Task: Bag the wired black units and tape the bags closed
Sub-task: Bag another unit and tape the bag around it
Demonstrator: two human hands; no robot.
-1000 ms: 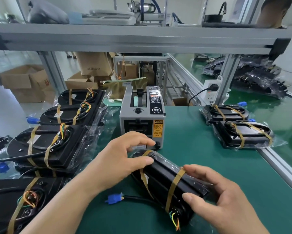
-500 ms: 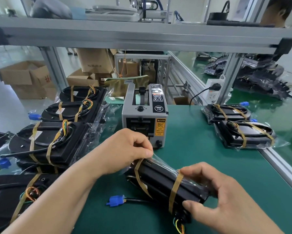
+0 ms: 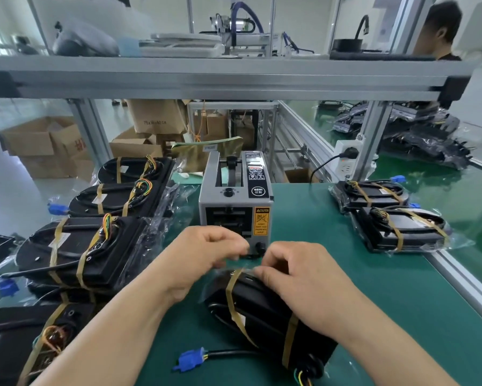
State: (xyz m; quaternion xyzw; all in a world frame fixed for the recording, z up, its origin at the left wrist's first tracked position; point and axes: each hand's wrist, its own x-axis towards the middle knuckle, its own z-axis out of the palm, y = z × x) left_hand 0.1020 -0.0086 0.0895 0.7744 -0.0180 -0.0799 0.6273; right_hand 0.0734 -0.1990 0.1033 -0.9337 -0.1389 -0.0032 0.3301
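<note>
Unit of black plastic [image 3: 264,310], strapped with tan bands, lies in a clear plastic bag [image 3: 230,266] on the green desk [image 3: 373,302]. Its long axis is diagonal: far end toward the grey tape dispenser [image 3: 235,207], wired end near-right, blue connector [image 3: 191,359] trailing left. The left hand [image 3: 203,260] and right hand [image 3: 301,282], close together, pinch the bag's film at the far end.

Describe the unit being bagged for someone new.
Find the grey tape dispenser. Just in front lies a black unit, held by the left hand and right hand. Unlike the left pile and right pile, it lies alone, blue connector trailing left.
</note>
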